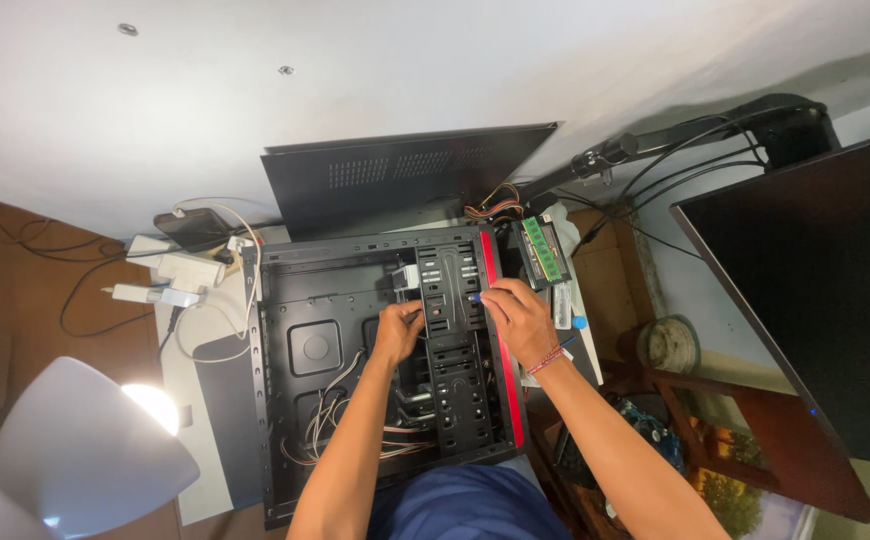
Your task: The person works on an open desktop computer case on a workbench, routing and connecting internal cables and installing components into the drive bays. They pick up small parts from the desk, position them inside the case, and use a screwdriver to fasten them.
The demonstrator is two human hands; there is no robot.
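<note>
An open black computer case [295, 300] lies on its side on a white table, with a red strip [500, 340] along its right edge. My left hand [398, 330] reaches inside, fingers curled against the black drive cage [455, 380], close to a small silver part [406, 277]. My right hand [520, 320] rests on the cage's upper right edge by the red strip, fingers pressed on the metal. Loose cables [330, 425] lie in the lower part of the case.
The case's black side panel [395, 180] leans against the wall behind. A green memory stick [543, 250] lies to the right. Chargers and a power strip [180, 270] sit at left. A lit lamp [85, 450] is lower left, a dark monitor [815, 290] at right.
</note>
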